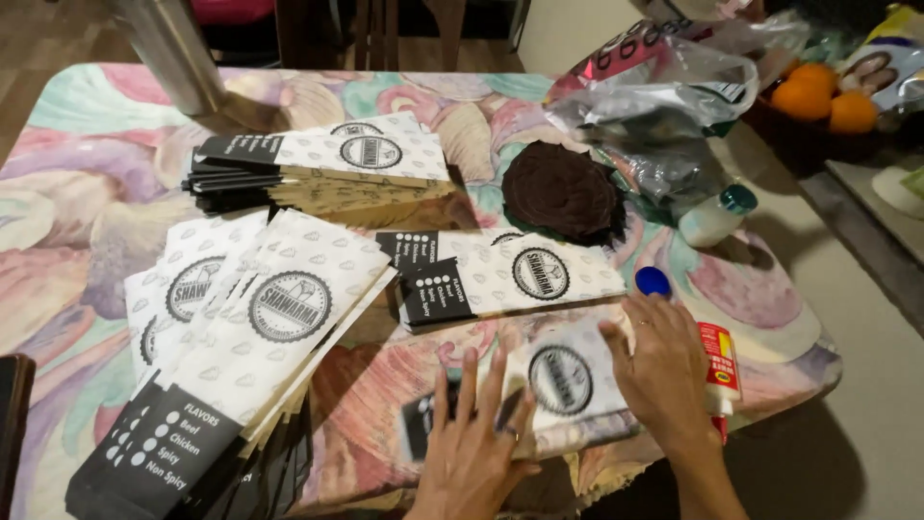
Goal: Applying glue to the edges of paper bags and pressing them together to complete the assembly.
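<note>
Both hands press flat on 1 white paper sleeve (558, 380) with a round black emblem and a black end, lying at the near edge of the bench (77, 183). The left hand (474, 438) rests on the sleeve's black end, fingers spread apart and palm down, gripping nothing. The right hand (664, 371) lies flat over the sleeve's other end, fingers together and stretched out, also clamped on nothing.

Just beside the right hand lies a glue bottle (720, 364) with a red and white label, and a blue cap (654, 281) sits touching or nearly touching the fingertips. Behind the pressed sleeve, a small stack of like sleeves (500, 274) lies flat. A larger fanned pile of sleeves (241, 337) spreads over the near left of the bench, and another stack (322, 169) lies farther back. A dark brown round mat (563, 193) sits behind the small stack. A small white bottle with a teal cap (717, 217) lies near crumpled plastic bags (664, 106). Oranges (818, 96) sit at the far right. The bench wears a cloth of pastel swirls.
</note>
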